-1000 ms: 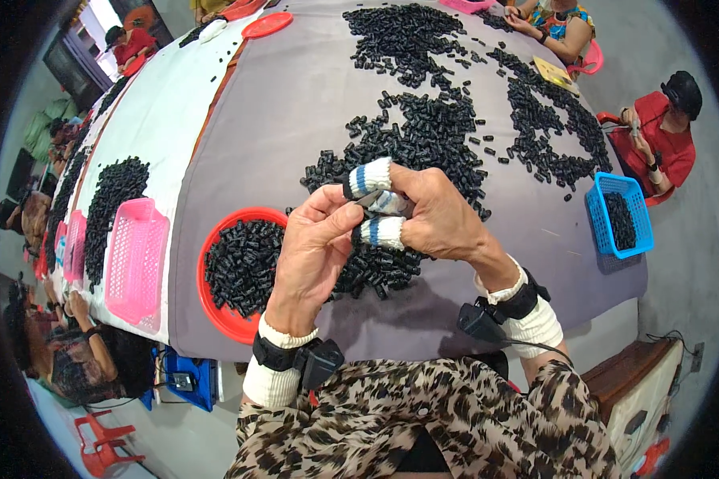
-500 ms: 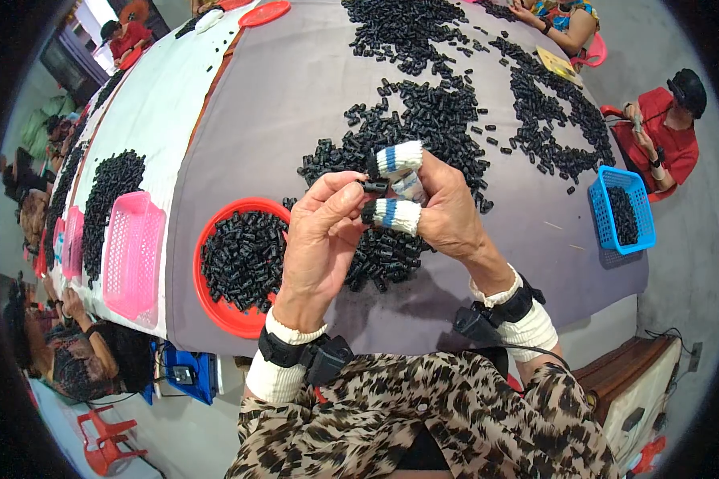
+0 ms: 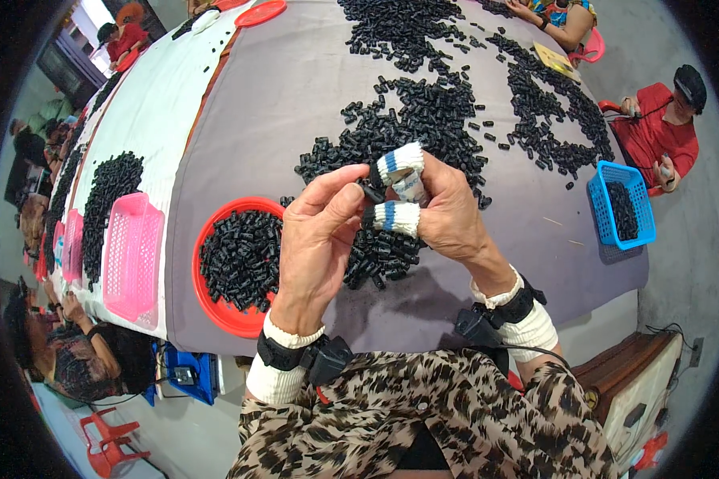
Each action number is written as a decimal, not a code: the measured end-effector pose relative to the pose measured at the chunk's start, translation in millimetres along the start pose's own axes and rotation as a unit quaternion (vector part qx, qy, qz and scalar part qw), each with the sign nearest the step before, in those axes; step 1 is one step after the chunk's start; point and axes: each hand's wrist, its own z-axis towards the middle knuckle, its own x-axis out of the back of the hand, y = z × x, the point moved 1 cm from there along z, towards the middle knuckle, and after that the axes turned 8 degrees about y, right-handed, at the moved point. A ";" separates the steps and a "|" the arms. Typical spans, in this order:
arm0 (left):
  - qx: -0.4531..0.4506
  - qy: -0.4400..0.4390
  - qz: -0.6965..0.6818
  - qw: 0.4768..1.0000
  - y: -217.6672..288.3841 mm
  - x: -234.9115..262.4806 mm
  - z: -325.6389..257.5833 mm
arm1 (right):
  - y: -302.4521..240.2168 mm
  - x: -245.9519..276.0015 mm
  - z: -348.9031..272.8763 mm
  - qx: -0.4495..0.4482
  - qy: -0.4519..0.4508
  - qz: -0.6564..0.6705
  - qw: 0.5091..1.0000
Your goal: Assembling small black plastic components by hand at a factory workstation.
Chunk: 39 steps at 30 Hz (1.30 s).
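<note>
In front of me, above the table, a small black cylindrical piece [image 3: 371, 190] sits between my two hands. My right hand [image 3: 449, 199] pinches it with a thumb and finger wrapped in white knit sleeves with blue bands and black ends. At the piece's other end, my left hand [image 3: 318, 231] closes its bare thumb and forefinger; their exact contact is partly hidden. Beneath the hands spreads a heap of similar black pieces [image 3: 423, 120]. More of them fill a round red tray [image 3: 230, 323] beside my left wrist.
A blue basket [image 3: 621, 246] with black pieces stands at the table's right edge, near a person in red [image 3: 655, 132]. Pink baskets [image 3: 132, 263] stand on the left by another pile [image 3: 113, 199]. Other people sit around the tables.
The piece has tilted between my fingers, and my left fingertips have shifted slightly around it. On the right, the person in red has lowered a hand.
</note>
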 end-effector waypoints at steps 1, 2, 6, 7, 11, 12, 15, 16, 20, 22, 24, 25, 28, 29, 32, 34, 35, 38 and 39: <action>0.000 0.000 0.000 1.000 -0.3 -0.1 0.0 | 1.9 0.0 -0.5 -0.003 0.002 0.000 1.000; 0.000 0.000 0.002 1.000 -0.7 0.7 0.1 | 3.5 -0.5 -0.9 -0.007 0.003 0.001 1.000; 0.000 0.003 0.016 1.000 1.7 -3.1 -3.7 | 2.5 -0.2 -1.8 -0.014 0.011 0.006 1.000; 0.002 0.001 0.015 1.000 0.1 -2.9 -3.0 | 4.4 0.5 -1.4 -0.015 0.010 0.006 1.000; 0.004 -0.010 -0.006 1.000 -3.9 -4.2 -0.9 | 5.5 0.0 -1.3 -0.009 0.007 0.031 0.999; 0.003 -0.016 -0.019 1.000 -4.0 -5.2 -0.9 | 5.9 -0.3 -0.6 -0.008 0.006 0.032 0.999; 0.012 -0.034 -0.047 0.998 -7.0 -2.9 1.8 | 6.6 0.2 2.0 -0.001 0.010 0.024 1.000; 0.011 -0.035 -0.047 0.998 -6.5 -3.8 1.5 | 6.2 0.0 2.7 -0.004 0.004 0.032 0.999; 0.010 -0.048 -0.061 0.997 0.2 -8.3 0.4 | 1.9 -0.9 7.3 -0.024 -0.021 0.022 0.999; 0.009 -0.041 -0.061 0.997 5.2 -9.9 0.5 | -1.1 -1.8 11.7 -0.017 -0.033 0.004 0.999; 0.008 -0.034 -0.059 0.998 10.2 -12.2 -0.1 | -5.4 -1.0 15.4 -0.011 -0.044 -0.015 0.999; 0.005 -0.036 -0.059 0.998 11.3 -11.8 0.3 | -7.3 -0.1 17.0 -0.017 -0.054 -0.015 0.998; -0.018 -0.042 -0.065 0.997 19.1 -5.5 -0.6 | -21.6 -4.2 24.2 -0.014 -0.074 -0.025 0.997; -0.024 -0.051 -0.063 0.996 22.4 -5.0 -1.2 | -27.2 -3.6 26.5 -0.010 -0.098 -0.038 0.994; -0.038 -0.070 -0.058 0.995 30.3 -2.1 -2.7 | -28.4 -4.6 33.7 0.001 -0.137 -0.069 0.988; -0.045 -0.079 -0.055 0.994 33.9 0.1 -3.7 | -28.0 -7.5 38.3 0.020 -0.170 -0.111 0.979; -0.046 -0.080 -0.051 0.994 35.6 0.0 -3.7 | -29.3 -8.0 40.7 0.024 -0.174 -0.127 0.976; -0.046 -0.064 -0.046 0.996 37.7 0.0 -5.1 | -33.7 -12.2 45.5 0.017 -0.197 -0.113 0.974; -0.043 -0.049 -0.044 0.997 38.1 0.5 -5.6 | -34.3 -13.5 46.5 0.018 -0.199 -0.113 0.973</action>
